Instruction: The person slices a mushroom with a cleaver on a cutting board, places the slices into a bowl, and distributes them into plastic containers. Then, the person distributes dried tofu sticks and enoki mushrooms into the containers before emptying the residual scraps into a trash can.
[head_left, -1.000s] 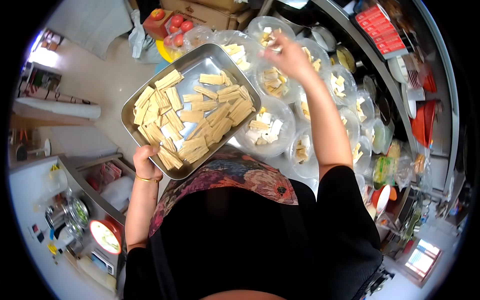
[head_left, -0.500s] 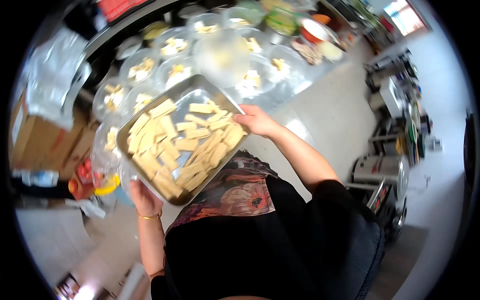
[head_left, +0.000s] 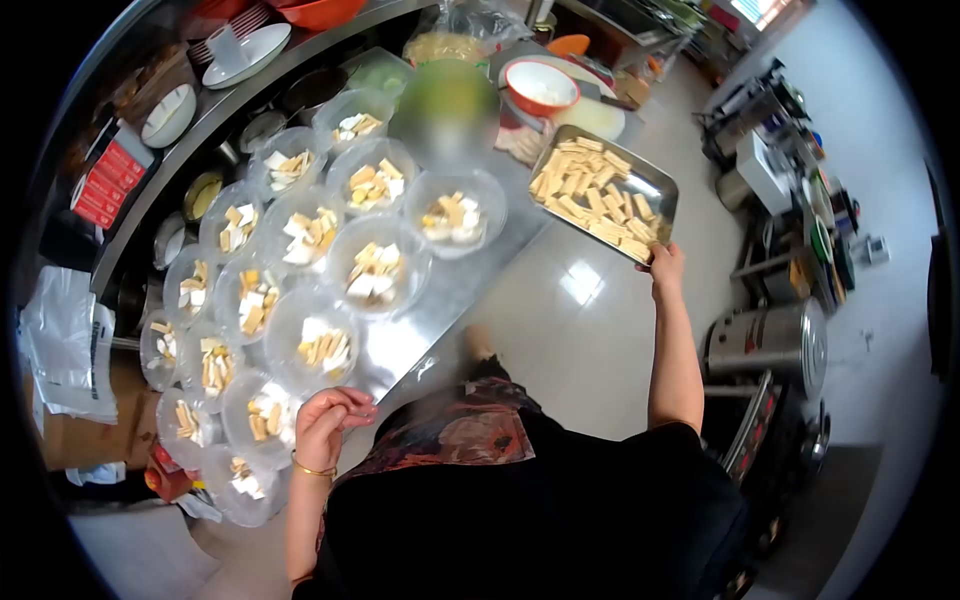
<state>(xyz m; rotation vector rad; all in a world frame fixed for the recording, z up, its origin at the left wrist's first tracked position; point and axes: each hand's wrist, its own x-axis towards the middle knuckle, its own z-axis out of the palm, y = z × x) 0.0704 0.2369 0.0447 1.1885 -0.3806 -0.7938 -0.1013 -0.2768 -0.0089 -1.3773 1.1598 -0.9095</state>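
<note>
My right hand (head_left: 664, 268) grips the near corner of a rectangular metal tray (head_left: 660, 190), held out to the right past the table's edge. Pale yellow cut strips (head_left: 590, 190) lie over much of the tray's bottom. Closer to my body, my left hand (head_left: 328, 428) is loosely bent beside the bowls, with nothing visible in it. Several clear plastic bowls (head_left: 432, 250) stand in rows on the metal table (head_left: 405, 335). Inside them are white chunks and yellow strips, as in the bowl (head_left: 325, 375) just above my left hand.
A red-rimmed white bowl (head_left: 541, 88) and a round board (head_left: 600, 118) are at the table's far end. Above the left side runs a shelf with dishes (head_left: 248, 55). A large steel pot (head_left: 765, 345) stands at right. One round patch is blurred.
The tray has swung away from in front of me to the far right, in my right hand alone. My left hand has let go of it. More of the bowls now show.
</note>
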